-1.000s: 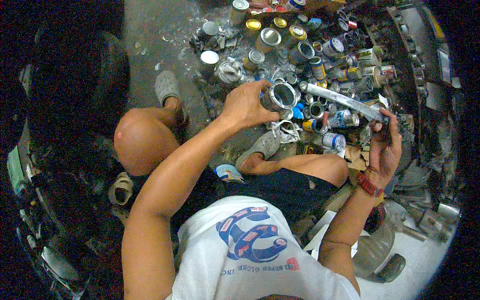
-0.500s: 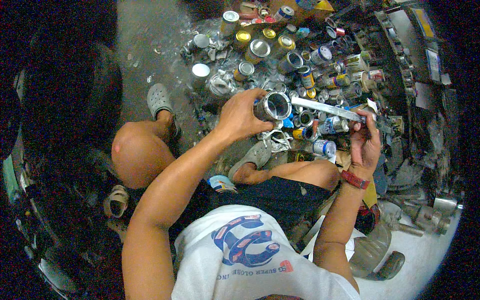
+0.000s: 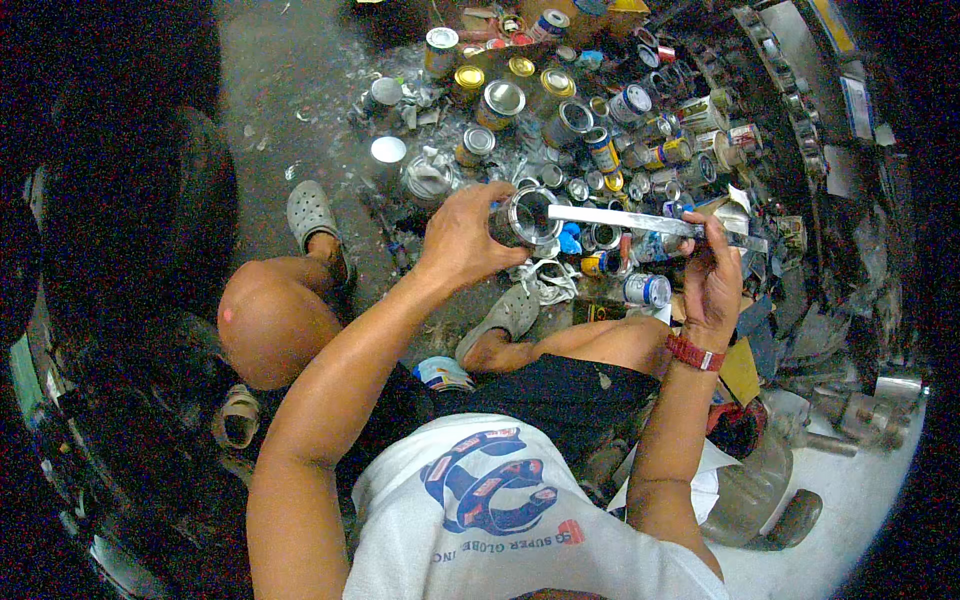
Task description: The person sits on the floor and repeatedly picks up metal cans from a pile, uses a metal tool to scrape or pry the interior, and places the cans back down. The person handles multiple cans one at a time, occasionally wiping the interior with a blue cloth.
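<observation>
My left hand grips the open can at frame centre, my right clenches the flat stick at its mouth; scraping inside should need a steady can.

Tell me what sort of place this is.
Probably a cramped paint or scrap workshop, worked from the floor. Dozens of opened tins crowd the stained concrete floor. The left hand holds an open can and the right hand a flat metal strip that reaches its mouth.
</observation>
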A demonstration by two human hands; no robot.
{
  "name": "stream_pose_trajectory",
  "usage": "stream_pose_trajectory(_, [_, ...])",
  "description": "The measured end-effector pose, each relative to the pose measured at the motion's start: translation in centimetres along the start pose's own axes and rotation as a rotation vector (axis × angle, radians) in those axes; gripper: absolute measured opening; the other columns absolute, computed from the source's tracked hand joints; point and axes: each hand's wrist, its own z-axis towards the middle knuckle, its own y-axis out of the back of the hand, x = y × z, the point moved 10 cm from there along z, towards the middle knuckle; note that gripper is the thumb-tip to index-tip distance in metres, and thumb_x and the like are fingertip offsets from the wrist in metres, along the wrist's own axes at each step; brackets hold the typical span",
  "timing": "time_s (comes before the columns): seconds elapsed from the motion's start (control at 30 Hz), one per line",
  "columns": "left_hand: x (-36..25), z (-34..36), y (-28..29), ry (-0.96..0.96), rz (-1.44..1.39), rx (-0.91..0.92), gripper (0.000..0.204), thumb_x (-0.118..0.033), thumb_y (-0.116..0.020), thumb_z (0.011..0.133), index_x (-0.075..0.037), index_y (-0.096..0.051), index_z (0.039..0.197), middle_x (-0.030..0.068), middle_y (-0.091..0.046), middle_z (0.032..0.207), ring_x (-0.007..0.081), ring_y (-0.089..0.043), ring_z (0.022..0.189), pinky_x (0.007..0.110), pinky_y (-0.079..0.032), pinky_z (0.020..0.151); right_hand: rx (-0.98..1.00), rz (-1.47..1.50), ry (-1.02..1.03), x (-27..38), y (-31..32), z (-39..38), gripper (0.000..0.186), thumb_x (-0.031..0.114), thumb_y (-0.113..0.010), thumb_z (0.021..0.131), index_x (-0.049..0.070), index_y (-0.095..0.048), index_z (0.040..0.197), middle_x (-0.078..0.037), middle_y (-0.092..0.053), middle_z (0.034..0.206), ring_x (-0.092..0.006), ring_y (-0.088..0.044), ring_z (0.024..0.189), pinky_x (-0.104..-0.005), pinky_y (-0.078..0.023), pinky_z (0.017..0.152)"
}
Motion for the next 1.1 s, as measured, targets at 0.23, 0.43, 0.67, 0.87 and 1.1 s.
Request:
stream_pose_trajectory(0.23, [-1.2,-0.2,0.0,-0.091,0.019,-0.063,0.075,-0.032,-0.095,0.067,-0.013,-0.067,0.133,0.0175,-0.072,0.122,0.0412,-0.068,0.120,0.052,-0.056,0.105,-0.015,-0.038,-0.043,0.1,-0.1,-0.5,0.038,0.031,-0.066,0.114,-0.004,-0.080,0.115,-0.005,-0.075,0.093,-0.0115,-0.061,0.080,-0.0287,-0.048,0.080])
stream_pose_trajectory(0.43, [-1.6,-0.2,-0.2,-0.092,0.058,-0.066,0.074,-0.032,-0.095,0.068,-0.014,-0.067,0.133,0.0171,-0.071,0.123,0.0408,-0.068,0.121,0.052,-0.055,0.106,0.010,-0.063,-0.037,0.1,0.1,-0.5,0.037,0.030,-0.066,0.114,-0.005,-0.079,0.117,-0.005,-0.074,0.096,-0.0118,-0.062,0.079,-0.0273,-0.050,0.079])
stream_pose_trajectory(0.67, [-2.2,-0.3,-0.2,-0.147,0.082,-0.098,0.077,-0.031,-0.097,0.067,-0.015,-0.067,0.136,0.0165,-0.071,0.123,0.0405,-0.067,0.121,0.052,-0.055,0.105,0.071,-0.094,-0.020,-0.4,0.9,-0.3,0.037,0.029,-0.063,0.116,-0.006,-0.076,0.121,-0.009,-0.077,0.113,-0.0123,-0.061,0.085,-0.0276,-0.050,0.081])
stream_pose_trajectory(0.87, [-1.7,0.0,-1.2,-0.037,0.114,0.037,0.087,-0.034,-0.099,0.068,-0.015,-0.065,0.145,0.0166,-0.071,0.140,0.0409,-0.065,0.132,0.051,-0.052,0.115,0.081,-0.100,-0.031,-0.6,0.5,-0.4,0.038,0.029,-0.062,0.116,-0.005,-0.077,0.119,-0.007,-0.074,0.106,-0.0117,-0.061,0.086,-0.0267,-0.048,0.081])
stream_pose_trajectory(1.1, [-1.8,-0.6,-2.1,-0.066,0.187,0.088,0.089,-0.031,-0.101,0.064,-0.014,-0.066,0.144,0.0154,-0.072,0.137,0.0405,-0.067,0.127,0.051,-0.054,0.110,0.091,-0.698,-0.001,-0.5,-4.6,-3.3,0.034,0.035,-0.062,0.115,0.008,-0.083,0.116,-0.004,-0.075,0.089,-0.0188,-0.070,0.083,-0.0387,-0.057,0.087])
